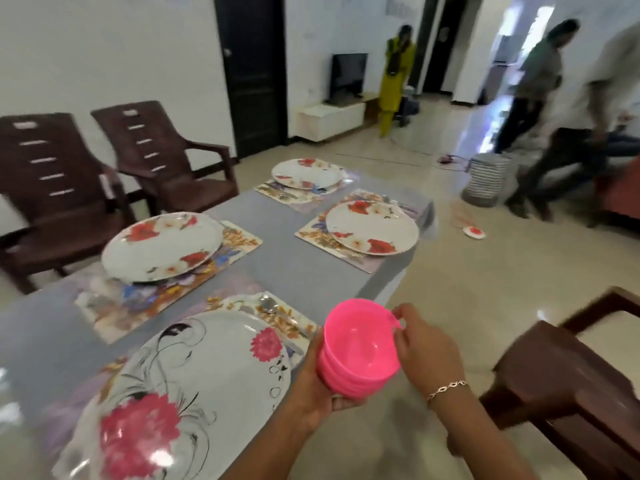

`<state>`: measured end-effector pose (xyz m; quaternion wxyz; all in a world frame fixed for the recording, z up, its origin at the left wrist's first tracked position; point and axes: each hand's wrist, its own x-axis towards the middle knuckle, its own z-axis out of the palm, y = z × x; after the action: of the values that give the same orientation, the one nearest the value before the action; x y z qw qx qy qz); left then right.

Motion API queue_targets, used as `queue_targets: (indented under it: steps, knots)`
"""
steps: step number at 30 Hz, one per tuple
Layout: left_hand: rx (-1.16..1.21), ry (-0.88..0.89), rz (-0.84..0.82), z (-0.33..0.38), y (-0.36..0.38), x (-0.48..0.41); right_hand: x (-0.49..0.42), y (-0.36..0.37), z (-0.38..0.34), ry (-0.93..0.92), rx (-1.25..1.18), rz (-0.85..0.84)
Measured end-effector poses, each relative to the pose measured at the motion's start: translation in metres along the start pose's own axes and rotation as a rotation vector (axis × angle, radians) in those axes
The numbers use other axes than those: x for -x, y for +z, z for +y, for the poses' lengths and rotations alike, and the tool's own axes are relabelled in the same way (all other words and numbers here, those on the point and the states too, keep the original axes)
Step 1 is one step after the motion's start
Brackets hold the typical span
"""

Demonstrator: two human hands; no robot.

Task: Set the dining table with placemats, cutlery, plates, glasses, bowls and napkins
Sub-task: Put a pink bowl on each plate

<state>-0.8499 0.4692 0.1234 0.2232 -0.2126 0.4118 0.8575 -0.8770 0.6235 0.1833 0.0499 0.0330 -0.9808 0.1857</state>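
1. Fingers (407,311) of the right hand (426,355) pinch the small tab on the rim of the top pink bowl (360,336); a chain bracelet (446,389) circles that wrist.
2. The left hand (311,386) cups the stack of pink plastic bowls (346,379) from below and from the left, its fingers curled under the bottom one.
3. The stack is held in the air just past the right edge of the tabletop (287,258), at its near end.
4. Nearest on the tabletop, by the near right edge, a white plate with pink flowers (194,386) lies on a floral placemat (294,323), with a spoon (273,308) on the mat just beyond the plate.
5. Three red-flowered plates each lie on a mat: one by the left edge (162,245), two at the far end (372,226) (306,173).
6. Two brown plastic chairs (59,188) (162,157) stand along the left side.
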Motion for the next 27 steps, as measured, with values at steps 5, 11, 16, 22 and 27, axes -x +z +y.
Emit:
queue_targets:
  steps: [5,11,16,22,27]
  knots:
    - [0.084,0.150,0.146,0.011,-0.021,0.020,-0.025,0.002,-0.034,-0.223,-0.126,-0.042]
    - [0.194,0.263,0.276,0.022,-0.070,0.046,-0.048,0.019,-0.084,-0.364,-0.250,-0.150]
    - [0.341,0.327,0.380,0.035,-0.113,0.063,-0.072,0.043,-0.126,-0.411,-0.321,-0.189]
    - [0.509,0.390,0.517,0.048,-0.174,0.078,-0.103,0.088,-0.163,-0.340,-0.299,-0.227]
    - [0.603,0.434,0.517,0.067,-0.204,0.088,-0.115,0.138,-0.185,-0.289,-0.148,-0.334]
